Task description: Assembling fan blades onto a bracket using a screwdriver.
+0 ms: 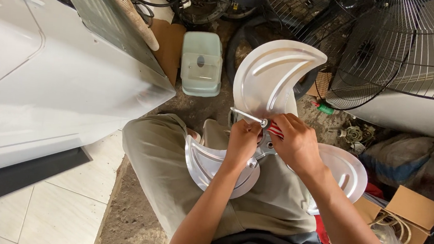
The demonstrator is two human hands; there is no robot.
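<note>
Both forearms rise from the bottom of the frame toward its centre, over knees in khaki trousers [173,165]. At centre, the left hand [242,141] grips the hub of a three-bladed metal fan blade [271,80] resting on the lap, fingers curled shut on it. Beside it, the right hand [297,143] is closed around the red-striped handle of a screwdriver [258,120], whose shaft points left across the hub.

One cardboard box [414,212] sits open at lower right, with cables in it. A pale green plastic container [201,64] stands at top centre, and brown cardboard [169,45] leans just left of it. At left, a white appliance [52,80] crowds in, its edge close to the left knee. Wire fan guards [400,48] fill the upper right. Pale floor tiles [42,211] show at lower left.
</note>
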